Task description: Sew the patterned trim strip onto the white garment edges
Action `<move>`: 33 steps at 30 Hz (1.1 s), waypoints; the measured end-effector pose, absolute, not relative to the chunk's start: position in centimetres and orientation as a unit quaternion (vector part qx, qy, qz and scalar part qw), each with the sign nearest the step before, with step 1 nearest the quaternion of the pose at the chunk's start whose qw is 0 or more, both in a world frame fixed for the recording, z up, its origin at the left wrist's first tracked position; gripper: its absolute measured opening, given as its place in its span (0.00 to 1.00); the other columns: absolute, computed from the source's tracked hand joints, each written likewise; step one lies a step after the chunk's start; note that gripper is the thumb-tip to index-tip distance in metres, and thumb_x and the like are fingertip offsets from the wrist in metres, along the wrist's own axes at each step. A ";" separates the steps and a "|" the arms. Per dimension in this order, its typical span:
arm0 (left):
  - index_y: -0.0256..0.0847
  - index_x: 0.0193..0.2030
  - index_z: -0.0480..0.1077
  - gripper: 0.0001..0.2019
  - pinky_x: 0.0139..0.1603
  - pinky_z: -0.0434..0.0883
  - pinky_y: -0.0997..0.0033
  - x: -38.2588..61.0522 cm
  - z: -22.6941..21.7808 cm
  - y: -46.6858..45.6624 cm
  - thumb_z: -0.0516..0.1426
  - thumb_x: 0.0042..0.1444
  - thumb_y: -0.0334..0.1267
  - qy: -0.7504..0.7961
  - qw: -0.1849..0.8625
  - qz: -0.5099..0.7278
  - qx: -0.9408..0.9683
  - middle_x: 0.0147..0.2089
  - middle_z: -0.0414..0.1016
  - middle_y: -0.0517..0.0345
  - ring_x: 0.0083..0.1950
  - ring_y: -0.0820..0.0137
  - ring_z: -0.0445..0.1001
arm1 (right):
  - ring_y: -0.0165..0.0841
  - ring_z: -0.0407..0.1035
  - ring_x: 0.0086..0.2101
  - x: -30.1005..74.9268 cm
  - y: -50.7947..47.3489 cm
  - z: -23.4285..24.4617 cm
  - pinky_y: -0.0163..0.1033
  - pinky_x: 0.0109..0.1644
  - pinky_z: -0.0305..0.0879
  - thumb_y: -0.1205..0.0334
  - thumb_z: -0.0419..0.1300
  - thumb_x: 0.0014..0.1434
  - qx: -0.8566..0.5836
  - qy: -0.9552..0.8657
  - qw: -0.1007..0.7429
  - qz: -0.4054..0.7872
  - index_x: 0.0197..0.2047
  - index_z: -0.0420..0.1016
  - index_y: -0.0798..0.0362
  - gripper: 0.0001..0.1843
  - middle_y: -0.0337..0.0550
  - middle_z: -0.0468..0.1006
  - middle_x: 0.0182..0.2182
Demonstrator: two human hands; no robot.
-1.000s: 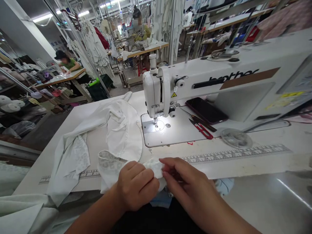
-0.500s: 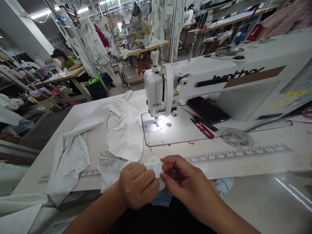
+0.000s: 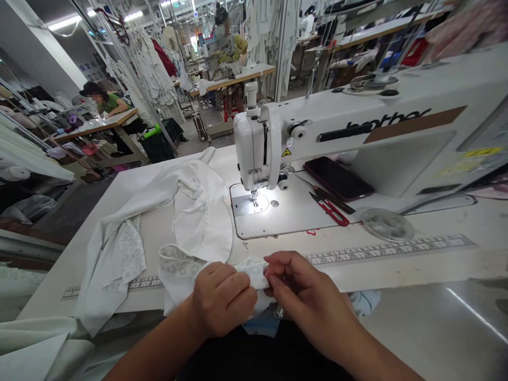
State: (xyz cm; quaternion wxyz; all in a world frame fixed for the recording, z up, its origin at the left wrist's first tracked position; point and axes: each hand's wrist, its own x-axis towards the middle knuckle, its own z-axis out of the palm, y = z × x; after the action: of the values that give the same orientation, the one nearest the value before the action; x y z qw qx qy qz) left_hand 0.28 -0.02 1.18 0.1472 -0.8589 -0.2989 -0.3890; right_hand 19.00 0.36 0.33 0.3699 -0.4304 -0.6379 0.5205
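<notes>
"What's over at the upper left of the frame?"

"A co-worker (image 3: pixel 106 103) is leaning over a wood-topped table (image 3: pixel 119 120). Nearer me, a white garment (image 3: pixel 198 217) is lying in loose folds on my sewing table (image 3: pixel 146 248), its long axis slanting from lower left up toward the machine, probably so the cloth is feeding from one side."

"And your hands?"

"My left hand (image 3: pixel 223 300) is curled over a fold of white fabric (image 3: pixel 252 272), and my right hand (image 3: pixel 307 299) is pinching that fold from the other side. The fold is running crosswise just in front of the needle plate, and I seem to be holding the layers together."

"What's to your right?"

"The Brother sewing machine (image 3: pixel 254 153) is standing there. Red-handled thread snips (image 3: pixel 329 210) and a phone (image 3: pixel 337 176) are lying beside it, apparently within easy reach."
</notes>
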 end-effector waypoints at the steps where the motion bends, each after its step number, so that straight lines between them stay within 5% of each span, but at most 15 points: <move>1: 0.39 0.26 0.65 0.11 0.25 0.57 0.70 0.2 1.2 0.0 0.52 0.54 0.21 -0.302 0.145 -0.392 -0.857 0.23 0.67 0.61 0.25 0.71 0.63 | 0.28 0.74 0.34 19.1 0.3 0.4 0.33 0.37 0.71 0.61 0.54 0.64 -0.421 -0.641 0.369 0.524 0.47 0.67 0.44 0.08 0.34 0.76 0.36; 5: 0.39 0.27 0.67 0.10 0.25 0.57 0.69 0.1 1.1 0.0 0.54 0.53 0.21 -0.307 0.142 -0.397 -0.853 0.24 0.68 0.59 0.25 0.71 0.61 | 0.28 0.71 0.35 19.3 0.4 0.7 0.33 0.37 0.68 0.62 0.57 0.64 -0.387 -0.716 0.372 0.446 0.40 0.69 0.45 0.02 0.35 0.74 0.36; 9: 0.39 0.29 0.68 0.08 0.26 0.58 0.70 -0.6 0.4 0.0 0.55 0.55 0.24 -0.317 0.128 -0.404 -0.849 0.26 0.69 0.59 0.27 0.71 0.61 | 0.28 0.67 0.35 20.0 0.8 0.7 0.34 0.37 0.64 0.66 0.52 0.66 -0.362 -0.751 0.399 0.382 0.33 0.65 0.49 0.09 0.36 0.71 0.33; 16: 0.39 0.30 0.69 0.05 0.26 0.62 0.73 -0.5 0.0 0.0 0.59 0.56 0.28 -0.372 0.074 -0.403 -0.833 0.26 0.69 0.59 0.27 0.73 0.64 | 0.28 0.69 0.33 20.3 0.4 0.8 0.32 0.35 0.66 0.66 0.49 0.67 -0.344 -0.733 0.422 0.408 0.36 0.64 0.48 0.07 0.37 0.73 0.34; 19: 0.39 0.37 0.72 0.06 0.24 0.62 0.74 -0.6 1.1 0.2 0.55 0.58 0.26 -0.360 0.080 -0.383 -0.847 0.25 0.71 0.60 0.25 0.74 0.65 | 0.31 0.70 0.28 21.6 1.2 0.6 0.35 0.31 0.66 0.67 0.48 0.64 -0.334 -0.827 0.345 0.292 0.35 0.67 0.48 0.10 0.39 0.74 0.28; 23: 0.37 0.37 0.73 0.07 0.25 0.66 0.76 -2.3 2.7 0.5 0.57 0.56 0.24 -0.398 0.097 -0.417 -0.811 0.26 0.71 0.59 0.26 0.75 0.69 | 0.39 0.72 0.22 28.2 3.6 -0.6 0.38 0.21 0.62 0.60 0.49 0.61 -0.542 -0.811 0.217 0.020 0.31 0.70 0.48 0.11 0.44 0.76 0.22; 27: 0.36 0.37 0.74 0.04 0.27 0.68 0.77 -3.1 3.0 1.0 0.58 0.56 0.27 -0.430 0.024 -0.408 -0.805 0.26 0.72 0.58 0.28 0.74 0.71 | 0.38 0.70 0.17 33.0 3.6 -0.6 0.38 0.14 0.58 0.48 0.48 0.64 -0.592 -0.787 0.174 0.007 0.29 0.70 0.45 0.18 0.40 0.75 0.20; 29: 0.35 0.39 0.75 0.04 0.27 0.68 0.77 -2.5 3.1 1.1 0.58 0.58 0.29 -0.438 -0.036 -0.395 -0.807 0.25 0.72 0.59 0.27 0.75 0.71 | 0.39 0.73 0.23 32.3 2.7 -0.1 0.40 0.19 0.65 0.48 0.49 0.65 -0.557 -0.806 0.203 0.001 0.30 0.72 0.45 0.18 0.41 0.77 0.24; 33: 0.37 0.36 0.75 0.05 0.29 0.66 0.76 -1.1 3.7 1.0 0.57 0.60 0.33 -0.462 -0.132 -0.355 -0.802 0.24 0.71 0.60 0.27 0.75 0.70 | 0.42 0.73 0.44 26.5 1.7 1.0 0.47 0.45 0.72 0.56 0.53 0.66 -0.447 -0.829 0.336 0.030 0.49 0.72 0.50 0.13 0.48 0.77 0.44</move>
State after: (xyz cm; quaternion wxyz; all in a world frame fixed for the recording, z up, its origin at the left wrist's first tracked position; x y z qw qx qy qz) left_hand -1.06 1.01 3.72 -0.1318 -0.8022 -0.4616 -0.3550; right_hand 26.49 1.65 0.98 0.3357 -0.4468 -0.8287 0.0305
